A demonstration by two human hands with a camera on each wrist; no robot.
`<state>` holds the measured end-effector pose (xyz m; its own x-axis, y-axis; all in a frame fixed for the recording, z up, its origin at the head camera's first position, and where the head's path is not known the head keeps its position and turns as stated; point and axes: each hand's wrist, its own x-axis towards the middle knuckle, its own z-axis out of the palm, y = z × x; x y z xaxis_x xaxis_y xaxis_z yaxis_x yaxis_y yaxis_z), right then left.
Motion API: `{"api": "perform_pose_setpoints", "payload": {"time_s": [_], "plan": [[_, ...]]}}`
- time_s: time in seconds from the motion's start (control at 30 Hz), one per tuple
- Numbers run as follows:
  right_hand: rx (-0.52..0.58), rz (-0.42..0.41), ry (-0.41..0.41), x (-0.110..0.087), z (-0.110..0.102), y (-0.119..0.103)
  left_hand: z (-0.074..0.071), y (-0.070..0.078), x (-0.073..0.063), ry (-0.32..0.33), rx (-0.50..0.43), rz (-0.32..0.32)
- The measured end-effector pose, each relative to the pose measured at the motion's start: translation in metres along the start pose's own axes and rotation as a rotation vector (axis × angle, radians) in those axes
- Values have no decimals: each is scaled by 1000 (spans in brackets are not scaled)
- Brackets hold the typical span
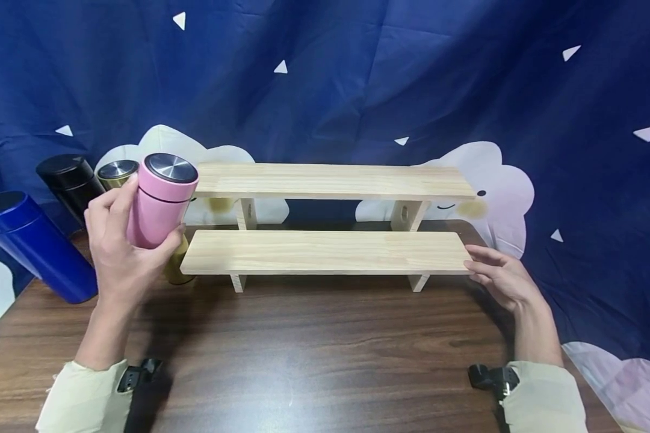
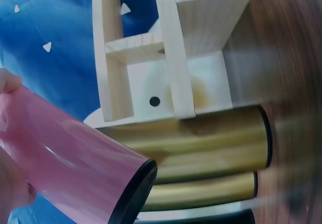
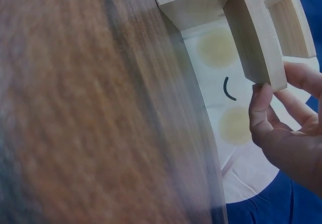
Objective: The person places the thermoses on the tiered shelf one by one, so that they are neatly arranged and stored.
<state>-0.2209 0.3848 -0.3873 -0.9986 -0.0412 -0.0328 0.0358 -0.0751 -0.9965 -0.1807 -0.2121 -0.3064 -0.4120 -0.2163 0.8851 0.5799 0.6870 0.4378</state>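
My left hand [image 1: 116,246] grips a pink thermos flask [image 1: 162,210] with a silver-topped dark lid, fingers and thumb around its sides. It is held up in front of the left end of a two-tier wooden shelf. In the left wrist view the flask [image 2: 75,153] is tilted, its black base towards the gold flasks [image 2: 211,143]. At the other end, my right hand [image 1: 506,279] pinches the right end of the lower board [image 1: 325,252]. The right wrist view has the thumb under the board end [image 3: 276,75] and fingers at its upper side.
The upper board [image 1: 330,180] stands behind the lower one. Left of the shelf are a blue flask [image 1: 38,246], a black flask [image 1: 73,186] and gold ones partly hidden by my left hand. A dark blue curtain [image 1: 325,90] hangs behind the wooden table [image 1: 314,355].
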Motion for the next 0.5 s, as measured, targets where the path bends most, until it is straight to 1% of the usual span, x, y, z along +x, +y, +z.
{"api": "perform_pose_setpoints", "payload": {"time_s": [0.17, 0.3, 0.5], "plan": [[-6, 10, 4, 1, 0, 0, 10, -4, 1, -21, -14, 1], [-7, 7, 1, 1, 0, 0, 18, -5, 3, -37, -11, 29], [-9, 4, -4, 2, -1, 0, 29, -1, 10, -85, -5, 72]]}}
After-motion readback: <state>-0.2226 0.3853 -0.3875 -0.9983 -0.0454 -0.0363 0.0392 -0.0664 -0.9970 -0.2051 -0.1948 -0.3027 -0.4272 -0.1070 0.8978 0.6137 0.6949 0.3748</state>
